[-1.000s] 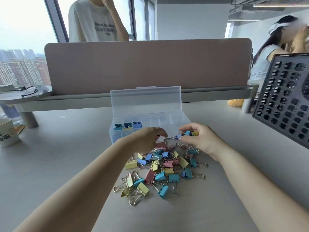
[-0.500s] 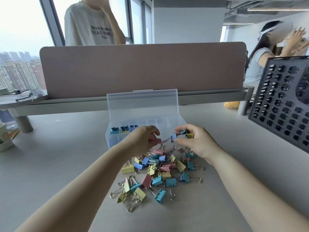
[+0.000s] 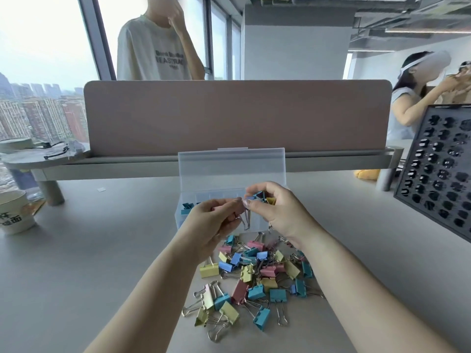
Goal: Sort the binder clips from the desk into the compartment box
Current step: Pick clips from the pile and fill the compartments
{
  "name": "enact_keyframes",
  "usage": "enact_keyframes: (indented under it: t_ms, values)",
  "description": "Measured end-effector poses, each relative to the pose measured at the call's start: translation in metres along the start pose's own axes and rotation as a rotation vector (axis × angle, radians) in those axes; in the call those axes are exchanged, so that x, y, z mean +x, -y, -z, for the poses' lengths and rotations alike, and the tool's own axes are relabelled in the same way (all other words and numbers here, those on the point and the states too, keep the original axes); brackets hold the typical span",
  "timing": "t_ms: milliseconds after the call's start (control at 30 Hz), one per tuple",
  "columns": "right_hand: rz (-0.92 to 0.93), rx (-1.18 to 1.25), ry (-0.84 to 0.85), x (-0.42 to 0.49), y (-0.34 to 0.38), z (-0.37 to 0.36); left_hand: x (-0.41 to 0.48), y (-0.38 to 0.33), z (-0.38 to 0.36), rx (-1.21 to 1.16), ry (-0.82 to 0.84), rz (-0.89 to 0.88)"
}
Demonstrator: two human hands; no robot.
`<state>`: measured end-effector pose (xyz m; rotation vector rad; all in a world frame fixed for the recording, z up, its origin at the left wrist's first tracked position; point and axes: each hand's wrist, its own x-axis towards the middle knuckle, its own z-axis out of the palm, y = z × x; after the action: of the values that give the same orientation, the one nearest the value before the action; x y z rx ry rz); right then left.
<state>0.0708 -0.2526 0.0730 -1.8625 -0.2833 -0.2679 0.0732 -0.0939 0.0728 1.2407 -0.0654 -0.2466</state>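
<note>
Left hand [image 3: 215, 222]: grip pinched on pink clip [image 3: 246, 220], wire handles hanging. Right hand [image 3: 279, 215]: grip curled round blue clip [image 3: 260, 195] and yellow clip [image 3: 271, 200]. Both over the compartment box [image 3: 230, 165], lid up. Clip pile [image 3: 257, 272] on tabletop [image 3: 102, 263], just beside the box.

Both bare forearms reach forward and converge; the left hand [image 3: 212, 225] is raised, fingers curled, pinching a binder clip [image 3: 246, 221]; the right hand [image 3: 279, 212], just beside it, curls round more clips [image 3: 262, 196], thumb touching the left fingertips.
</note>
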Motion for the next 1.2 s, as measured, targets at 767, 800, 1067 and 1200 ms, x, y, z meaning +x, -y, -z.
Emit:
enact_keyframes:
  t_ms: [767,800,1067,1200]
  values:
    - [-0.396,-0.03,0.176,0.111,-0.012,-0.013,0.11,-0.039,0.008,0.736,-0.049,0.122]
    - [-0.394,-0.074,0.185,0.112,-0.014,-0.013,0.116,-0.035,0.009,0.79,-0.054,0.133]
    - [-0.351,-0.303,0.2,0.122,-0.023,-0.018,0.13,-0.027,0.01,1.038,-0.078,0.131]
    - [-0.297,-0.383,0.199,0.12,-0.024,-0.021,0.126,-0.027,0.007,1.291,-0.003,0.092]
